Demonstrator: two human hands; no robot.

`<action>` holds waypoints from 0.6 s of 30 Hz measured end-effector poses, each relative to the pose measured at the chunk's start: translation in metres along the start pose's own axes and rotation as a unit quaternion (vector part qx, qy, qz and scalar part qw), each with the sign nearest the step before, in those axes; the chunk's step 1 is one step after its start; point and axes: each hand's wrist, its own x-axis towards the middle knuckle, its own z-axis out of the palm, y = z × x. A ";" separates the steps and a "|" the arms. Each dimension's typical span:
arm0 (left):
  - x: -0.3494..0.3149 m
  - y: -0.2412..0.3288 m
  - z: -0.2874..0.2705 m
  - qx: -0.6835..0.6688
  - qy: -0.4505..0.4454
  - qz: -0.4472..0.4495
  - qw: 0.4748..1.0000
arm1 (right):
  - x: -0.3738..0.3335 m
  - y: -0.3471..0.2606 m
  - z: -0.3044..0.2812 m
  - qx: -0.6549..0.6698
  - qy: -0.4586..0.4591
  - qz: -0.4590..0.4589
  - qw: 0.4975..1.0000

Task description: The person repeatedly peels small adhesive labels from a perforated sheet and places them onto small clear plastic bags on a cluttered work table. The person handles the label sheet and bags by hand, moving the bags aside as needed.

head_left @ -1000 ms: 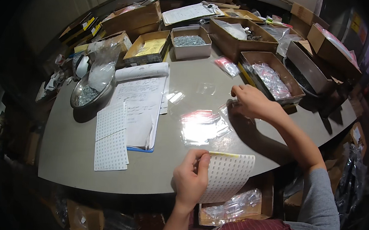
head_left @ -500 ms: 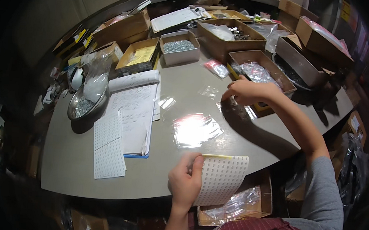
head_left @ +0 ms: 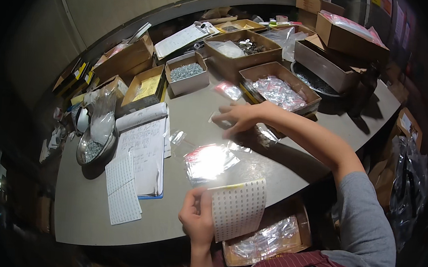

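My left hand [head_left: 198, 217] pinches the edge of a white sheet of small printed stickers [head_left: 241, 207], held up over the table's front edge. My right hand [head_left: 242, 118] reaches across the table, palm down with fingers spread, over some small clear bags that it mostly hides. More small clear bags [head_left: 266, 134] lie beneath its wrist. Between my hands, a pile of shiny clear zip bags [head_left: 209, 160] with red edges lies in strong glare. Just beyond my right hand stands a cardboard box [head_left: 247, 89] of filled small bags.
At left lie a clipboard with written pages [head_left: 145, 156], more sticker sheets [head_left: 120, 191] and a metal bowl [head_left: 92, 150] of small parts. A white box of metal parts [head_left: 187, 74] and other boxes line the back. An open box of bags [head_left: 266, 239] sits below the front edge.
My right hand has moved left from beside the box of filled bags, its fingers spreading over the small clear bags. My left hand keeps the sticker sheet. The whole view has shifted.
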 end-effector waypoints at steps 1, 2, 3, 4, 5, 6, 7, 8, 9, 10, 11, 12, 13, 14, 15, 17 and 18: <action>0.000 0.002 0.001 -0.015 -0.003 0.000 1.000 | -0.005 0.007 0.002 -0.001 0.009 -0.024 1.000; -0.002 0.002 -0.001 -0.026 0.000 -0.004 1.000 | -0.009 0.006 0.001 0.024 -0.027 -0.031 0.999; -0.002 0.002 -0.002 -0.029 -0.001 -0.003 1.000 | -0.020 0.003 -0.006 0.045 -0.064 -0.034 0.996; -0.002 0.002 -0.003 -0.032 -0.003 -0.002 0.999 | -0.031 0.000 -0.012 0.067 -0.100 -0.037 0.992; -0.002 0.002 -0.003 -0.036 -0.006 -0.002 0.999 | -0.042 -0.003 -0.012 0.081 -0.113 -0.048 0.989; -0.002 0.002 -0.002 -0.045 -0.005 0.000 0.999 | -0.051 -0.006 -0.009 0.079 -0.111 -0.038 0.990; -0.002 0.003 -0.001 -0.054 -0.003 0.001 0.999 | -0.059 -0.009 -0.005 0.078 -0.110 -0.028 0.990; -0.003 0.003 -0.001 -0.060 0.001 0.001 0.998 | -0.066 -0.014 0.000 0.079 -0.108 -0.022 0.991; -0.003 0.002 -0.001 -0.084 0.008 0.005 0.996 | -0.080 -0.023 0.000 0.032 -0.096 -0.045 0.994; -0.003 0.000 -0.002 -0.107 0.015 0.009 0.994 | -0.094 -0.022 0.009 -0.002 -0.044 -0.057 0.997; -0.002 -0.002 -0.001 -0.130 0.021 0.013 0.991 | -0.109 -0.020 0.021 0.009 -0.003 -0.063 0.998; -0.002 -0.004 -0.003 -0.155 0.024 0.021 0.987 | -0.120 -0.024 0.031 0.020 0.037 -0.074 0.996; -0.002 -0.005 -0.004 -0.179 0.027 0.028 0.983 | -0.132 -0.030 0.038 0.038 0.053 -0.064 0.996; -0.003 -0.006 -0.006 -0.200 0.033 0.035 0.979 | -0.147 -0.043 0.040 0.041 0.076 -0.060 0.994; -0.003 -0.006 -0.007 -0.213 0.044 0.043 0.975 | -0.161 -0.053 0.046 0.051 0.110 -0.063 0.991; 0.001 -0.007 -0.006 -0.242 0.063 0.052 0.967 | -0.189 -0.065 0.057 0.081 0.156 -0.072 0.982; 0.002 -0.008 -0.008 -0.261 0.071 0.042 0.962 | -0.200 -0.071 0.065 0.107 0.166 -0.084 0.977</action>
